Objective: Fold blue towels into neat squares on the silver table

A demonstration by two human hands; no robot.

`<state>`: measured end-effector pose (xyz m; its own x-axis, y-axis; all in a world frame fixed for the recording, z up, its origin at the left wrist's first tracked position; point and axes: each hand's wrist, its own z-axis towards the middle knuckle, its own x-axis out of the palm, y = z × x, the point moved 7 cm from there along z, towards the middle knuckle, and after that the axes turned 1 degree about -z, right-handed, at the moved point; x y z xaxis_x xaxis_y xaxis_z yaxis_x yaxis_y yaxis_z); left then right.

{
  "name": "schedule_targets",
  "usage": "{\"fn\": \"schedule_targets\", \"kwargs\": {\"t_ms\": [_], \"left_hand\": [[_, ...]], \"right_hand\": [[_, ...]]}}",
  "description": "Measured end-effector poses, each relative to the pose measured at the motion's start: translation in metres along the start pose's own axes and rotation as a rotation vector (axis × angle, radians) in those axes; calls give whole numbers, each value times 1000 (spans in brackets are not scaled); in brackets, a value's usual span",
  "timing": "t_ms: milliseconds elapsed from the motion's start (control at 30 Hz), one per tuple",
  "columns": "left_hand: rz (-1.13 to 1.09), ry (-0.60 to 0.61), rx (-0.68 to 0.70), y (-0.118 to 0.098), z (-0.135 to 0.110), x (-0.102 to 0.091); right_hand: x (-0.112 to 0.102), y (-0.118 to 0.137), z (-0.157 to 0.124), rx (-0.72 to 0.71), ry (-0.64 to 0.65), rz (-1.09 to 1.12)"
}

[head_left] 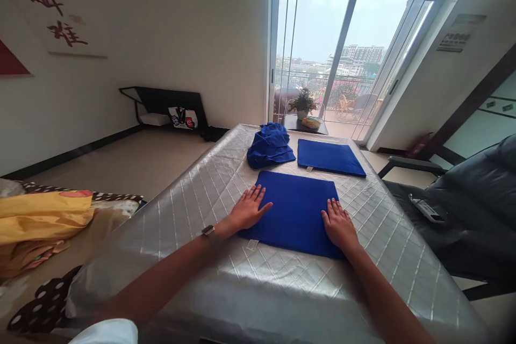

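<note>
left hand (248, 208) and right hand (338, 224) pressed flat, fingers spread, on square blue cloth (294, 209); quilted silver tabletop (201, 193)

Operator A: I see a blue cloth (296, 209), matt and soft-napped, lying on the table cover (226, 269). Cover finish?

Operator B: I read it as silvery, quilted and glossy. The armchair (479, 209) looks like smooth dark leather or imitation; the crumpled cloths (271, 146) match the matt blue fabric.
</note>
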<state>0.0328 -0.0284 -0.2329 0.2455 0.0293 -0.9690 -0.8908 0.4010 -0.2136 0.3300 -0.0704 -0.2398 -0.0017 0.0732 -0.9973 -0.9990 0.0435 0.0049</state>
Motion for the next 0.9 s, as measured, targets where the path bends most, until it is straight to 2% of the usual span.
{"fn": "schedule_targets", "kwargs": {"t_ms": [100,267,433,567,667,767,900], "left_hand": [[14,-2,-12,18,-12,-3],[-6,-5,-23,14,-19,-2],[-19,-66,-44,16,-18,-2],[-14,-58,-25,16,-18,0],[-16,-45,-30,17,-19,-1],[-11,-41,-39,17,-20,-3],[11,-33,-41,15,-22,-6]], "right_hand": [[0,0,0,9,16,-8],[-2,1,-2,24,38,-72],[-12,6,0,14,77,-169],[-24,9,18,-6,127,-228],[-29,7,38,-7,96,-181],[-20,0,53,-7,61,-79],[3,-11,58,6,54,17]]}}
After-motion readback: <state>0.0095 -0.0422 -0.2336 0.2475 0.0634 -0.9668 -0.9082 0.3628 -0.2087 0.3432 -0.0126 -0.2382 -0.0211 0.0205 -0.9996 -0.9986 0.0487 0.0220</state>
